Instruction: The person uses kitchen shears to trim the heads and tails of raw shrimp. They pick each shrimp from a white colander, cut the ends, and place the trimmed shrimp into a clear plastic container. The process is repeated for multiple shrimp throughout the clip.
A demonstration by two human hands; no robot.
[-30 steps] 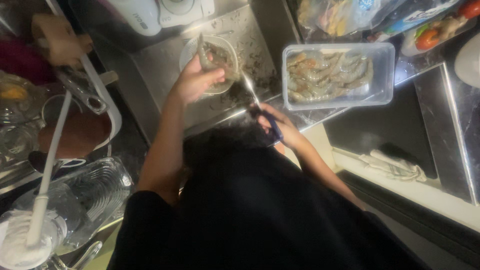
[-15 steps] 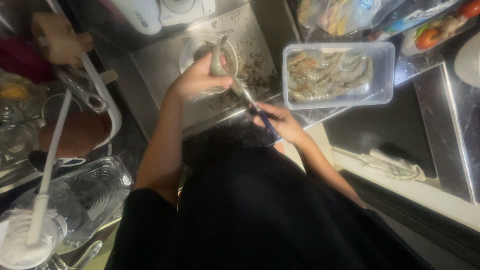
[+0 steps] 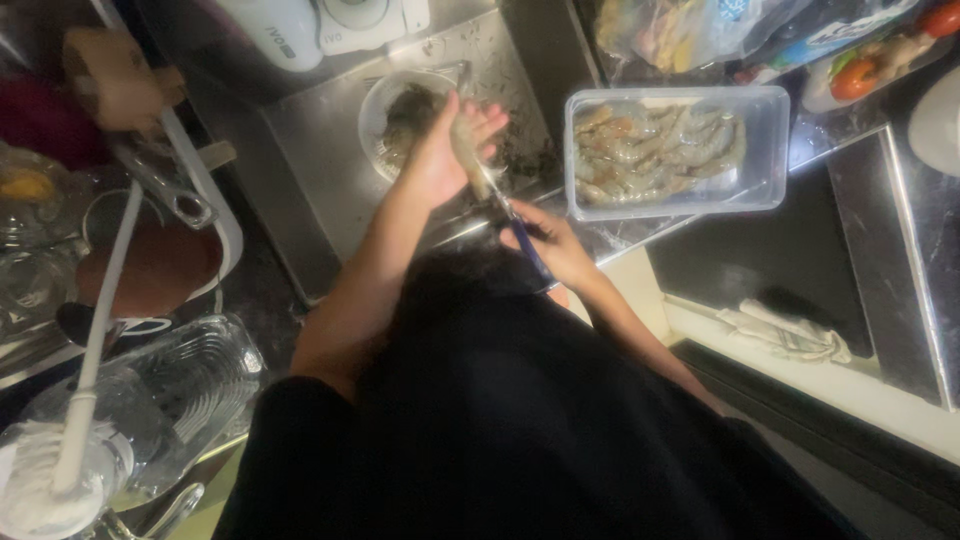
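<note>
Left hand: the left hand [image 3: 440, 150] is raised over the steel worktop [image 3: 320, 150], fingers curled loosely round a pale shrimp [image 3: 466, 150] that it pinches between thumb and fingers.
Right hand: the right hand [image 3: 555, 245] sits near the worktop's front edge, closed round the blue handles of a pair of scissors [image 3: 510, 215]; the blades point up towards the shrimp and seem to meet its lower end, though whether they are parted cannot be told.
Bowl: a clear round bowl [image 3: 385, 105] stands just behind the left hand, with dark scraps in it; more dark bits lie scattered on the steel beside it.
Container: a clear rectangular plastic container [image 3: 770, 150] full of grey-pink raw shrimp rests at the worktop's right side, just beside the hands.
Packages: at the back right edge lies a crumpled clear plastic bag [image 3: 690, 30] with pale contents, and next to it a flat packet [image 3: 850, 60] with blue print and red, tomato-like pieces at the far corner.
Back edge: a white appliance [image 3: 330, 20] with a small dark label.
Left side: a clear ribbed plastic tray [image 3: 190, 380] and a white-handled brush [image 3: 90, 360] over a dish rack.
Right side: a crumpled pale cloth [image 3: 790, 335] on a light ledge below a dark surface.
</note>
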